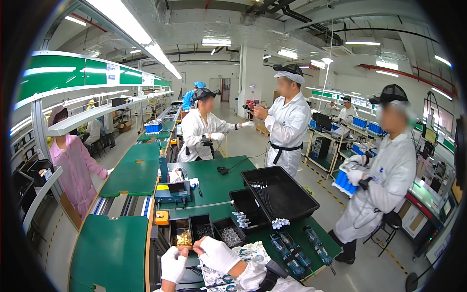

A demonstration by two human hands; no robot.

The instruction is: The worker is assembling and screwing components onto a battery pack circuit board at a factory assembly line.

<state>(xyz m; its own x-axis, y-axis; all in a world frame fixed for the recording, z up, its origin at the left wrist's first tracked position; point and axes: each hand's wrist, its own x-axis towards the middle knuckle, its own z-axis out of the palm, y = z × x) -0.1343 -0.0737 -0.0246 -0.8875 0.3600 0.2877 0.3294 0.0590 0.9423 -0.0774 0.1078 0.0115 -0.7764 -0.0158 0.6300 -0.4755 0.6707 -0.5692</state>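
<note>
My left hand, in a white glove with bare fingertips, is at the near edge of the green bench, its thumb and fingers pinched together. Close beside it, my right hand, gloved the same way, also has its fingertips pinched. Anything between the fingers is too small to make out. Just beyond them stand a black bin of brass-coloured parts, a bin of small dark parts and a bin of silvery parts. Under my right hand lies a white panel carrying teal-and-grey pieces, partly hidden by my arm.
Teal power screwdrivers lie at the bench's right. Behind them a large black tray holds cables. A blue bench unit stands beyond the bins. A conveyor with green boards runs along the left. Several co-workers stand around; one holds blue cells.
</note>
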